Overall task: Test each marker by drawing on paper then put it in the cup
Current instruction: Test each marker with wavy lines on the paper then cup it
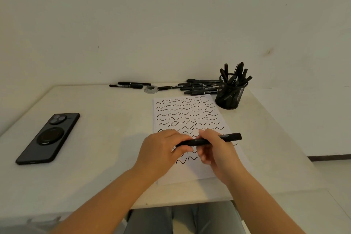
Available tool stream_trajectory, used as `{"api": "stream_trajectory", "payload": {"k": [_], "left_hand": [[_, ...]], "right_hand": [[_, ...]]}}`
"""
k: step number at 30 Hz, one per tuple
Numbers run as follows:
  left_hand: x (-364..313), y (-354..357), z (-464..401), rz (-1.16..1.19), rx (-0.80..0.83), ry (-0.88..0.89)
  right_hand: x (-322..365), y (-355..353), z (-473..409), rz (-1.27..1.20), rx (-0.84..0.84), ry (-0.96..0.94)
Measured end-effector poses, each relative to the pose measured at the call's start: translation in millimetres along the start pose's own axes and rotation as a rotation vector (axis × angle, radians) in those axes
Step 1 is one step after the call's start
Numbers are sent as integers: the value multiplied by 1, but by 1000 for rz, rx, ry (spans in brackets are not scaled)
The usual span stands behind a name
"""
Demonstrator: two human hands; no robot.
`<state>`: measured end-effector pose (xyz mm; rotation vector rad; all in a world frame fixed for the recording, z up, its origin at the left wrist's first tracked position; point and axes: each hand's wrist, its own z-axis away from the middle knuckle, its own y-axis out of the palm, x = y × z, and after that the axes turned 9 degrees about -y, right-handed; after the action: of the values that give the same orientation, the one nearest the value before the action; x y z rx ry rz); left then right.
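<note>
Over at the left of the table (98,112) a dark phone (48,137) lies face down, well away from the work. Moving in, the left hand (161,150) hovers over the near part of the paper (190,118), its fingers curled round the left end of a black marker (209,140). The grip there is closed on the marker; whether it pinches a cap or the bare barrel I cannot tell, since the fingers hide that end.

The marker lies nearly level, its long axis running left to right and rising a little toward the right, where the free end pokes out past the knuckles. The right hand (214,148) holds the middle of the barrel from below and behind, fingers wrapped round it, so both grips are closed on the same marker, the two hands almost touching.

The whole matter turns on that axis. It looks to me like a capping or uncapping pull along the marker's length, each hand drawing or pressing in line with the barrel. The paper sits directly beneath, already covered in rows of wavy black strokes, with bare space only near its front edge.

Farther right and back, the mesh cup (230,94) stands upright just beside the paper's far right corner, bristling with markers. It lies forward and to the right of the grip, so the right hand is the nearer one for the drop. To the cup's left, loose markers (199,87) lie along the table's back edge beside a small grey ring (151,89).
</note>
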<state>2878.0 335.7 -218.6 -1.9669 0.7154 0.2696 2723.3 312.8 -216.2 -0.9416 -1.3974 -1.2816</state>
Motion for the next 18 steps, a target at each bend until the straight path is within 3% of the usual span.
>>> {"api": "stream_trajectory", "payload": {"k": [4, 8, 18], "left_hand": [[-1, -8, 8, -103, -72, 71], [-3, -8, 19, -149, -19, 85], [-8, -8, 24, 443, 531, -412]], "right_hand": [[4, -1, 7, -23, 57, -39], [4, -1, 12, 9, 99, -90], [-6, -17, 9, 98, 318, -220]]}}
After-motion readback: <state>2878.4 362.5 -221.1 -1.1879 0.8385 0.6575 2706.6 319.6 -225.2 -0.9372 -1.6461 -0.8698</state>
